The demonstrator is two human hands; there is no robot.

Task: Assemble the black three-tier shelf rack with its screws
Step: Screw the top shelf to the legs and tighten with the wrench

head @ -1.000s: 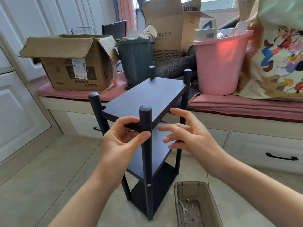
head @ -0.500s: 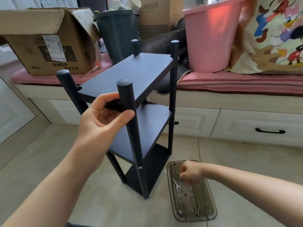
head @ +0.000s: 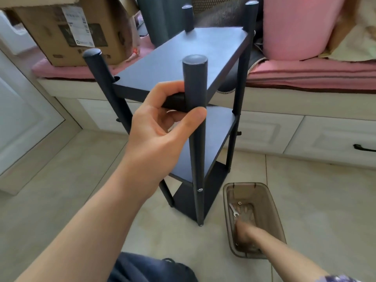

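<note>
Head view: rack steadied upright, other hand down in the parts tray.

Left hand (head: 162, 127) curls round the near post (head: 194, 94) of the black shelf rack (head: 183, 58), thumb across its front at the top shelf; the post's long axis runs twelve to six. At five o'clock from the rack's foot, close beside it on the floor, sits the brown tray (head: 227, 202) holding a small wrench (head: 234, 210). Right hand (head: 246, 233) reaches inside, blurred; I cannot tell whether it grips a screw. It is the nearer hand to the hardware.
</note>
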